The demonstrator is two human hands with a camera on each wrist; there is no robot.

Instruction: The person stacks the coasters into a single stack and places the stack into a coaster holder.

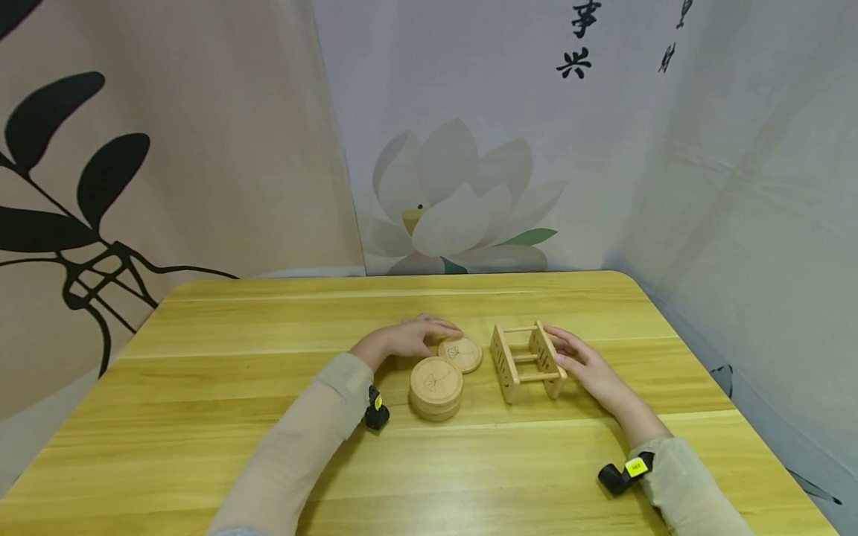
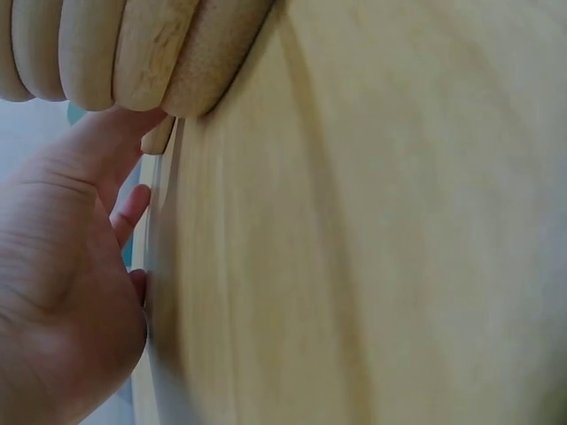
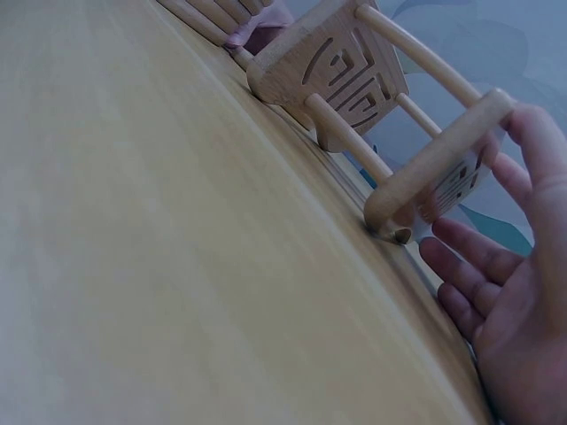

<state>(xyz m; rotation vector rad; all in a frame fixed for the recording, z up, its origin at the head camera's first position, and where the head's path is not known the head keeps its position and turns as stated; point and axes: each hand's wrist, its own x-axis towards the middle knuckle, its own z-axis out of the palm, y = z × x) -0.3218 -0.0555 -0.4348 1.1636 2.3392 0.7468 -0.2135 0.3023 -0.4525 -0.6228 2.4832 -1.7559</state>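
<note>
From where I watch, the wooden rack (image 1: 526, 358) stands right of the middle of the surface (image 1: 201, 387), its two end panels joined by rods. To its left, a little nearer, sits the stack (image 1: 436, 388) of round wooden coasters, and the loose coaster (image 1: 460, 354) lies flat just at the stack's far right side.

The left hand (image 1: 409, 339) lays its fingers at the loose coaster's far left edge, thumb close by; I can't make out whether it truly pinches the disc, since the stack blocks my left wrist view. The right hand (image 1: 585, 368) grips the rack's right panel with thumb and forefinger, the other fingers loose beside it.

My worry is the thin disc: with so little edge to catch, fingertips could slip and merely skid it along. The left thumb also works near the stack, so a careless sweep could brush it and slide the upper coasters off. As for the rack, it is held at one end only; an uneven push there could swing it round, or tip it if that end rose.
</note>
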